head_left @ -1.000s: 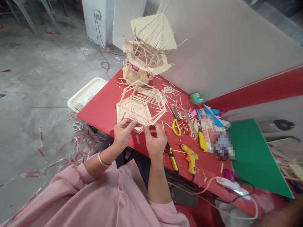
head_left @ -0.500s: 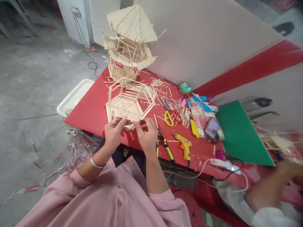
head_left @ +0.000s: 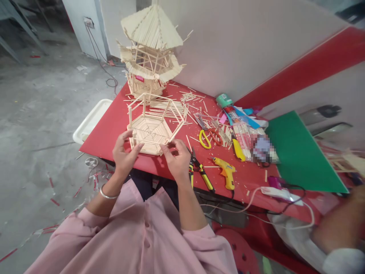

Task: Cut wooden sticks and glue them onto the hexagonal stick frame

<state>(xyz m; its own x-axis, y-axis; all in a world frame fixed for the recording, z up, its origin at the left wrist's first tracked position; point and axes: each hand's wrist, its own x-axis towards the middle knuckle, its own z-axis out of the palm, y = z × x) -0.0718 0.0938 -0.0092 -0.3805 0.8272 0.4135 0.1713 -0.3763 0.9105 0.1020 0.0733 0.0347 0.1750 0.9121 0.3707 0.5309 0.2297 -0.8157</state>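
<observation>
A six-sided model made of thin wooden sticks, with a floor, corner posts and a top rail, sits near the table's front edge. My left hand is at its front left corner, thumb in front and fingers round the outer side, holding it there. At the front right corner, my right hand grips the same model between thumb and fingers. Behind it stands a taller stick pavilion with tiered roofs. Loose sticks lie between the two.
On the red table to the right are pliers, a yellow glue gun, yellow-handled scissors, a green can and a green board. A power cord runs along the front. Another person's arm is at far right.
My left hand has moved left along the model's front to its left corner, its thumb and fingers spreading wider. My right hand keeps to the front right corner. The view has shifted slightly.
</observation>
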